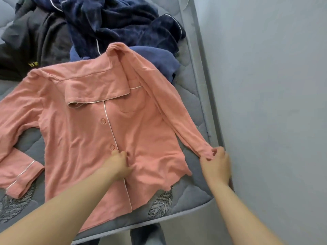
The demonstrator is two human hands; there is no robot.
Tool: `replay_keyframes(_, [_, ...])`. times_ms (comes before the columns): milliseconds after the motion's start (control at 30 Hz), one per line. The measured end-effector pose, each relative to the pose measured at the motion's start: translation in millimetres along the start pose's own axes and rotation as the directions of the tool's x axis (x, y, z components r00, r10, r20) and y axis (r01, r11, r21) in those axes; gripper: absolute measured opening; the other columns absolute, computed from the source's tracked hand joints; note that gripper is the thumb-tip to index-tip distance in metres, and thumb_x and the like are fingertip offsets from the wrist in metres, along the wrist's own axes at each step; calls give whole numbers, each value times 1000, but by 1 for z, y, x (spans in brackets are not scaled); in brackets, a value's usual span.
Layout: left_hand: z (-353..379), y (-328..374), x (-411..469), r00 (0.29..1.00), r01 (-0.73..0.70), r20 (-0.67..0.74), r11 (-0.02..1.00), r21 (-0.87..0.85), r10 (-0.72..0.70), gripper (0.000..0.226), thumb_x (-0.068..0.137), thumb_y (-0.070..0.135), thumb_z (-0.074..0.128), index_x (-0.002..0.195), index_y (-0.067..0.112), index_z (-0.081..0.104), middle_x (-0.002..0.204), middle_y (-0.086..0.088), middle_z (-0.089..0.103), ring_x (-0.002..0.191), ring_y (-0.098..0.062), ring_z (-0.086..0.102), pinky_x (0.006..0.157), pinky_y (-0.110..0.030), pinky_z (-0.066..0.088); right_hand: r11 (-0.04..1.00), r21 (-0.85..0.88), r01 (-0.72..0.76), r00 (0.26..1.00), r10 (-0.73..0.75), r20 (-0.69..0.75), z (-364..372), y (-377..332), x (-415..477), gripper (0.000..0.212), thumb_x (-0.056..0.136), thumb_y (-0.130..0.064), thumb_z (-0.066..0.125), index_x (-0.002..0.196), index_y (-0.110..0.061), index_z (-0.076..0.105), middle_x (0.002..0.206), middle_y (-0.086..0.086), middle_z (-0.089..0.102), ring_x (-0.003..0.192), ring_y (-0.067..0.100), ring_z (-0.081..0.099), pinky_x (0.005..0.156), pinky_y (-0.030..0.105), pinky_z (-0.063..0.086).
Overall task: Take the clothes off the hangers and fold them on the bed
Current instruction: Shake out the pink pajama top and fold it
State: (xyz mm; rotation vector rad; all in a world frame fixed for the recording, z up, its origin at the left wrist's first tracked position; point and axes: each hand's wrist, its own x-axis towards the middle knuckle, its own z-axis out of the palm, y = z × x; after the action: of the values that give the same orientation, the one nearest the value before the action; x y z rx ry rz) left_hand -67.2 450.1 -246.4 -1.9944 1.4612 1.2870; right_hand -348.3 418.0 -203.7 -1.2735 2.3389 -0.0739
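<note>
Both hands [120, 164] [216, 165] grip the pink shirt [85, 131] on a grey quilted mattress [192, 197] against the wall [274, 103].

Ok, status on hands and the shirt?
Left hand pinching front of pink button-up pyjama shirt. Right hand gripping its sleeve end. Shirt flat on grey quilted mattress, unfolded. Navy fleece garments heaped beyond collar.

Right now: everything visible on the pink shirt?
The pink shirt lies front up, spread on the grey quilted bed: soft knit, long sleeves, white piping on collar, placket and cuff, chest pocket, two buttons showing. Its top edge overlaps a blue garment. The left hand pinches the front by the lower button; the right hand grips one sleeve's end.
</note>
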Motion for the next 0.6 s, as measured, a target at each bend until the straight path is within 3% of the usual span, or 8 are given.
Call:
replay_keyframes(67, [3, 4, 0, 998, -33, -50, 999, -8, 32, 47, 89, 44, 58, 119, 10, 47, 123, -13, 41, 111, -31, 55, 91, -31, 42, 998, 52, 37, 983, -46, 179, 20, 9, -16, 22, 80, -17, 63, 100, -9, 61, 98, 9, 63, 101, 34, 59, 78, 37, 47])
replay_keyframes(167, [10, 4, 0, 995, -76, -63, 997, -1, 76, 43, 88, 35, 60, 118, 8, 45, 124, -12, 40, 113, -33, 52, 95, -37, 42, 997, 60, -52, 901, 21, 434, 51, 22, -31, 54, 82, -33, 69, 127, -7, 54, 121, 9, 56, 116, 28, 54, 88, 33, 43])
replay_keyframes(200, [12, 3, 0, 994, -85, -65, 996, -5, 84, 42, 88, 33, 60, 118, 8, 45, 124, -12, 39, 113, -33, 51, 95, -38, 42, 995, 84, -54, 906, 13, 423, 58, 24, -32, 48, 83, -34, 70, 120, -8, 57, 115, 9, 56, 110, 27, 54, 84, 33, 42])
replay_keyframes(267, [15, 1, 0, 994, -89, -67, 996, -11, 88, 42, 87, 32, 61, 118, 8, 44, 123, -12, 39, 113, -34, 50, 95, -39, 42, 988, 152, -6, 918, -55, 393, 64, 24, -34, 23, 85, -30, 67, 80, -10, 56, 82, 6, 54, 81, 24, 51, 65, 34, 35])
replay_keyframes(300, [15, 0, 1, 994, -90, -66, 996, -9, 89, 43, 86, 31, 61, 118, 9, 44, 122, -11, 38, 113, -34, 50, 95, -39, 42, 979, 201, -7, 919, -74, 388, 66, 27, -34, 30, 87, -26, 64, 68, -8, 49, 71, 6, 48, 71, 22, 45, 59, 34, 29])
replay_keyframes(433, [16, -3, 2, 996, -79, -46, 997, -7, 78, 53, 85, 29, 62, 131, 12, 40, 130, -11, 37, 118, -34, 48, 98, -39, 41, 915, 338, -218, 956, 129, 265, 50, 47, -31, 30, 87, -15, 54, 62, -7, 42, 60, 9, 42, 61, 26, 38, 49, 27, 29])
replay_keyframes(500, [15, -3, 3, 997, -71, -39, 997, -7, 71, 61, 85, 30, 62, 139, 16, 36, 133, -11, 35, 121, -33, 47, 100, -39, 41, 923, 268, -276, 946, 212, 244, 41, 59, -29, 28, 86, -17, 56, 64, -8, 42, 64, 17, 52, 62, 33, 46, 54, 32, 33])
replay_keyframes(600, [15, -2, 5, 998, -59, -27, 998, -2, 59, 60, 86, 31, 61, 139, 19, 35, 134, -10, 35, 122, -32, 47, 100, -38, 41, 971, 116, -210, 954, 178, 242, 36, 62, -24, 23, 88, -21, 58, 72, -8, 47, 72, 10, 55, 70, 30, 51, 61, 36, 37])
